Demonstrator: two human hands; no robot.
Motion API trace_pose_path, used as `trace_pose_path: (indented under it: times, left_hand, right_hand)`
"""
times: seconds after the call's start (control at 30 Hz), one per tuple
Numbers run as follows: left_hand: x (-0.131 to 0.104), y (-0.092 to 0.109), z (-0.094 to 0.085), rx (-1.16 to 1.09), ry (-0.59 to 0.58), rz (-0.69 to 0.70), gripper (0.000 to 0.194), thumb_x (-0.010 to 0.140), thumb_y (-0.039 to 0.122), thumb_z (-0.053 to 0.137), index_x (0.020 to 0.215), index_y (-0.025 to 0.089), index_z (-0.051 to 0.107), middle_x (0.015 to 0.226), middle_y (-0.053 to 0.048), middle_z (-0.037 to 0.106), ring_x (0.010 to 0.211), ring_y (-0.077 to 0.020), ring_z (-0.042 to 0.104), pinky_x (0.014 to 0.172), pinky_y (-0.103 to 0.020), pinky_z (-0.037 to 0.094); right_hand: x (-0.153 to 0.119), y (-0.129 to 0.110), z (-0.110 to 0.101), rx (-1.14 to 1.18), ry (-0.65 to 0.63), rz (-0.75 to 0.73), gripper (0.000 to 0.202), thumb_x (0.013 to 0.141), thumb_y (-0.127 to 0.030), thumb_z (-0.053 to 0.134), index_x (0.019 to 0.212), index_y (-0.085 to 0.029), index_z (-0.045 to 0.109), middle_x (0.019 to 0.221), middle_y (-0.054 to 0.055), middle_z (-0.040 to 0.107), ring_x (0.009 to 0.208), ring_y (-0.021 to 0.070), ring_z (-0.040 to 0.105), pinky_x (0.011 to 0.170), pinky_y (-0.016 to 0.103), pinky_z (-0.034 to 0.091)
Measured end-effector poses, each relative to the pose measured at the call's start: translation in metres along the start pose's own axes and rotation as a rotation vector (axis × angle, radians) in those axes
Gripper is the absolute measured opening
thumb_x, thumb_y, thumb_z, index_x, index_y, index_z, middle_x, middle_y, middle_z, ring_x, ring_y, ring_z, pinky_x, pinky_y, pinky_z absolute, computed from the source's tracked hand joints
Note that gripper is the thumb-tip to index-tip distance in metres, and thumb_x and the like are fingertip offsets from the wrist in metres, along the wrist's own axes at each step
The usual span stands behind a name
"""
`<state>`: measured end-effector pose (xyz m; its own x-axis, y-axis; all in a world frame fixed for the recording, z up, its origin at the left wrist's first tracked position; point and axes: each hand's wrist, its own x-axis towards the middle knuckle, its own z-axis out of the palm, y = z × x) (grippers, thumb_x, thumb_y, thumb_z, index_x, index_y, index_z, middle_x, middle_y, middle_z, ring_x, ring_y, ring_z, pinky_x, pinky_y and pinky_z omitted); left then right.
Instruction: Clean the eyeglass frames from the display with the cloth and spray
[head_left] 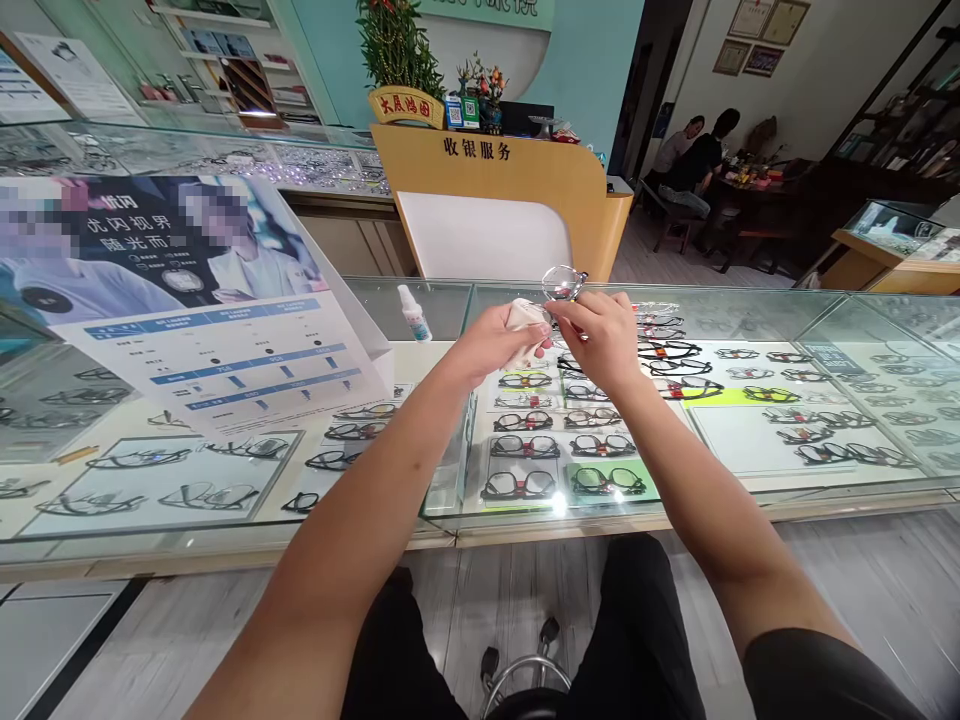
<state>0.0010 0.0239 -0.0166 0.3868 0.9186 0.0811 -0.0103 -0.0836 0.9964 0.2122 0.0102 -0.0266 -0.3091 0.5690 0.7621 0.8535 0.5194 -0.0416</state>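
Above the glass display case (465, 527), both my hands meet near the middle of the view. My left hand (499, 342) is closed around a pale cloth (527, 318), which bunches between its thumb and fingers. Fingers of my right hand (601, 335) pinch a pair of thin-framed glasses (564, 284), whose round lens stands up beyond the fingertips. The cloth and the glasses are side by side, and part of the frame is hidden by my fingers. A white spray bottle (415, 314) stands on the glass left of my hands.
A large printed sign (225, 320) stands on the case at the left. Several rows of glasses (525, 420) lie under the glass. Beyond is a wooden counter (600, 215); two people (694, 160) sit at the back right.
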Motion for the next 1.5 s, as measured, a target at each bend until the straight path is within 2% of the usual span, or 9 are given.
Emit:
trace_pose_path:
  times: [0.1,0.27,0.4,0.5,0.7,0.8,0.97,1.3,1.5]
  left_hand:
    - [0.003,-0.003,0.004,0.017,0.023,0.038,0.048,0.085,0.063,0.092,0.080,0.019,0.072,0.071,-0.005,0.072,0.056,-0.0141,0.058,0.051,-0.028,0.041]
    - [0.005,-0.006,0.000,-0.067,0.036,-0.061,0.051,0.094,0.068,0.082,0.089,0.017,0.076,0.077,-0.011,0.078,0.065,-0.0211,0.072,0.058,-0.032,0.055]
    - [0.010,-0.003,-0.015,-0.246,0.017,-0.071,0.041,0.098,0.055,0.083,0.104,0.015,0.080,0.095,-0.015,0.084,0.089,-0.0277,0.082,0.083,-0.041,0.067]
    - [0.017,0.001,-0.027,-0.400,0.100,-0.025,0.032,0.099,0.044,0.080,0.111,0.015,0.079,0.106,-0.016,0.086,0.100,-0.0278,0.084,0.090,-0.039,0.067]
    - [0.026,-0.002,-0.033,-0.550,0.193,0.001,0.029,0.084,0.019,0.075,0.113,0.015,0.078,0.112,-0.013,0.086,0.104,-0.0264,0.082,0.088,-0.038,0.068]
    - [0.025,-0.006,-0.029,-0.454,0.243,0.041,0.031,0.081,0.022,0.085,0.111,0.016,0.077,0.102,-0.011,0.085,0.096,-0.0247,0.080,0.084,-0.036,0.066]
    - [0.021,-0.009,-0.025,-0.213,0.283,0.130,0.043,0.076,0.040,0.099,0.106,0.018,0.077,0.099,-0.005,0.083,0.090,-0.0208,0.078,0.084,-0.034,0.063]
    - [0.028,-0.019,-0.028,-0.107,0.229,0.173,0.047,0.075,0.055,0.100,0.102,0.020,0.084,0.075,0.001,0.071,0.065,-0.0123,0.061,0.060,-0.024,0.048]
    - [0.023,-0.019,-0.028,-0.116,0.182,0.240,0.053,0.076,0.070,0.097,0.087,0.022,0.078,0.073,0.001,0.065,0.061,-0.0120,0.054,0.056,-0.026,0.043]
  right_hand:
    - [0.000,0.000,0.002,0.020,-0.010,0.011,0.037,0.118,-0.031,0.048,0.120,-0.028,0.086,0.083,0.005,0.070,0.083,0.0229,0.058,0.081,0.040,0.028]
    - [0.000,0.002,0.005,0.025,-0.007,0.027,0.040,0.119,-0.039,0.049,0.115,-0.032,0.088,0.077,0.004,0.067,0.079,0.0219,0.055,0.081,0.041,0.027]
    - [0.001,0.009,0.002,0.032,0.062,0.101,0.038,0.118,-0.039,0.052,0.115,-0.032,0.089,0.076,0.005,0.067,0.080,0.0224,0.056,0.082,0.041,0.029]
    - [0.003,0.012,-0.004,0.090,0.142,0.221,0.035,0.115,-0.040,0.056,0.117,-0.029,0.089,0.076,0.004,0.065,0.080,0.0229,0.057,0.085,0.041,0.033]
    - [0.007,0.005,-0.015,0.642,0.254,0.463,0.027,0.101,-0.050,0.077,0.105,-0.026,0.088,0.069,-0.002,0.053,0.069,0.0187,0.047,0.075,0.038,0.038]
    - [0.010,0.001,-0.014,0.928,0.154,0.597,0.036,0.088,-0.061,0.089,0.093,-0.025,0.087,0.065,-0.003,0.048,0.066,0.0165,0.040,0.068,0.035,0.034]
    - [0.011,-0.003,-0.008,1.129,-0.048,0.732,0.046,0.069,-0.066,0.098,0.083,-0.023,0.085,0.071,-0.001,0.063,0.071,0.0147,0.042,0.066,0.032,0.033]
    - [0.010,-0.001,-0.004,1.149,-0.113,0.823,0.037,0.066,-0.056,0.099,0.073,-0.023,0.083,0.070,-0.002,0.061,0.070,0.0135,0.037,0.068,0.034,0.029]
    - [0.009,-0.007,-0.004,1.139,-0.268,0.805,0.038,0.067,-0.056,0.097,0.074,-0.022,0.082,0.067,-0.003,0.060,0.068,0.0127,0.037,0.068,0.034,0.026]
